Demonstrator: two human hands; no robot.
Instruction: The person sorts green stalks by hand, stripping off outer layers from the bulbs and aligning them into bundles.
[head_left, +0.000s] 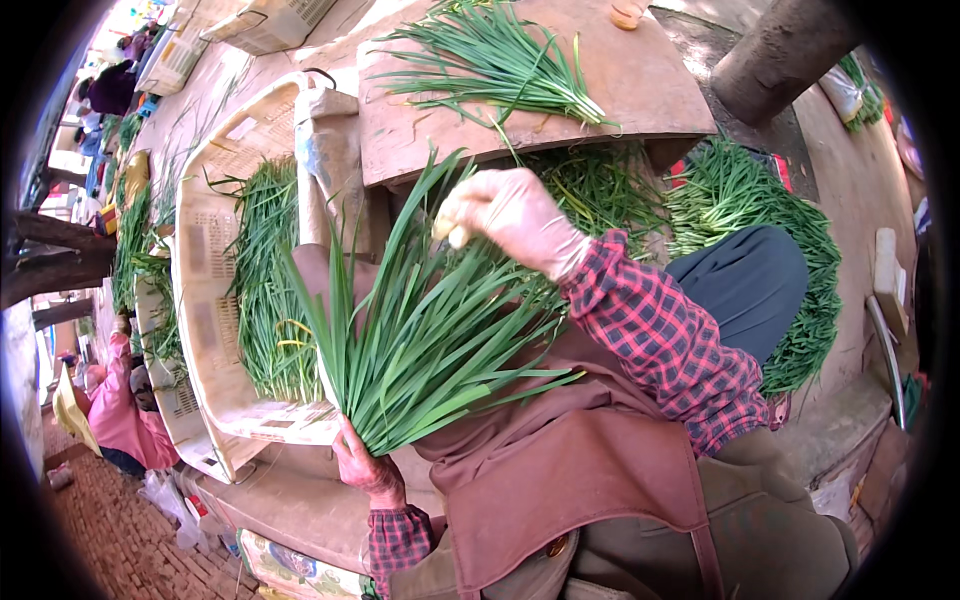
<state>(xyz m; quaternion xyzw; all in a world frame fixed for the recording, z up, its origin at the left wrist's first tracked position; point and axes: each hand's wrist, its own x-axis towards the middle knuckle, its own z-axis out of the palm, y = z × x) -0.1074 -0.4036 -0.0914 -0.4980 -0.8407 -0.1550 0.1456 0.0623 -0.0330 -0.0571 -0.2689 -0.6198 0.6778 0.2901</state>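
Note:
My left hand (367, 466) is closed around the gathered lower end of a bunch of garlic chives (420, 337). The flat green leaves fan up and out over the brown apron on my lap. Above the leaf tips is my right hand (510, 217), in what looks like a thin pale glove, with its fingers curled. Whether it pinches any leaf cannot be made out. Just beyond, another chive bunch (495, 67) lies on a low wooden table (645, 90). Left of my knee, a white plastic crate (214, 172) holds more chives (270, 300).
Loose chives (600, 195) lie beneath the table. A large chive heap (806, 255) sits beside my bent right knee (739, 281). A tree trunk (780, 64) rises at upper right. At left, a person in pink (131, 412) is near another crate (187, 431).

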